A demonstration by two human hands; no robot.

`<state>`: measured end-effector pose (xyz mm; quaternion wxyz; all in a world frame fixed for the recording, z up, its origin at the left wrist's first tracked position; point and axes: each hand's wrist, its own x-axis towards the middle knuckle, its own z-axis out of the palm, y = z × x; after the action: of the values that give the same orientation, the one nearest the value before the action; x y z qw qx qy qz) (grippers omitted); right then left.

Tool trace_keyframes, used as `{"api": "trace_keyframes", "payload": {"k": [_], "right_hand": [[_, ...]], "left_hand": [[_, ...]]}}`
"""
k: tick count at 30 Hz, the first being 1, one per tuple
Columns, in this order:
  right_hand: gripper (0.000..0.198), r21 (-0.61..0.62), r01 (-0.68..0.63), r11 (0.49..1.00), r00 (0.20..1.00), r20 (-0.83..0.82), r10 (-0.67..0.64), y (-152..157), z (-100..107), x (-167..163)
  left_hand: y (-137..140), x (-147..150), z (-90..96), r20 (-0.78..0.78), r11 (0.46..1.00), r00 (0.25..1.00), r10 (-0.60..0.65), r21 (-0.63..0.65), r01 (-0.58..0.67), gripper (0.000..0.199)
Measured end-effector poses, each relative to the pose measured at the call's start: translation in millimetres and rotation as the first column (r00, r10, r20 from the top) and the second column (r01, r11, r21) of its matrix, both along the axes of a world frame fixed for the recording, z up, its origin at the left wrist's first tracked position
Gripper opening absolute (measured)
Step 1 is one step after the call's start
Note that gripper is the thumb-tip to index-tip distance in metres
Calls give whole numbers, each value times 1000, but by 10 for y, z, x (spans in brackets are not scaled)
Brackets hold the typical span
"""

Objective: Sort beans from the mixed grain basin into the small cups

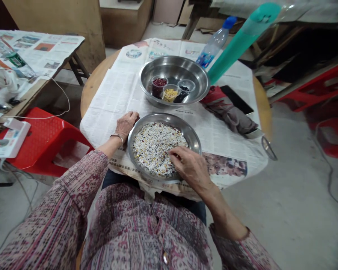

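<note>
A shallow metal basin [195, 140] stands on the near part of the newspaper-covered table. Spread inside it is a mix of white grains [157, 144] with black, yellow and dark red beans. Over the basin's right side, my right hand [190, 165] has its thumb and fingertips pinched together at the grains; what they hold is too small to make out. My left hand [126, 124], with a bangle at the wrist, rests loosely curled on the newspaper by the left rim. Behind, a deeper metal bowl [174, 63] holds clear cups of red beans [159, 83], yellow beans [169, 94] and black beans [185, 89].
Beyond the bowl are a blue-capped bottle [214, 45] and a tall green tube [242, 43]. A folded umbrella [228, 108] and a dark phone [236, 99] lie at the right. On the left, a red stool [50, 138] carries a power strip [12, 138].
</note>
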<state>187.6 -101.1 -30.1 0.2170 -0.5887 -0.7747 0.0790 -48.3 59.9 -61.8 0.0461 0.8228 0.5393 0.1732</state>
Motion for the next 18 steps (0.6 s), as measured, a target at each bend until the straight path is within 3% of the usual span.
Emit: {"api": "trace_keyframes", "payload": {"k": [6, 18], "right_hand": [[19, -1, 39, 999, 998, 51, -38, -36, -10, 5], [15, -25, -8, 1000, 998, 67, 10, 4, -32, -150]], "left_hand": [[4, 4, 8, 4, 1000, 1000, 9, 7, -9, 17], [-2, 9, 31, 7, 1000, 1000, 12, -5, -12, 19]]}}
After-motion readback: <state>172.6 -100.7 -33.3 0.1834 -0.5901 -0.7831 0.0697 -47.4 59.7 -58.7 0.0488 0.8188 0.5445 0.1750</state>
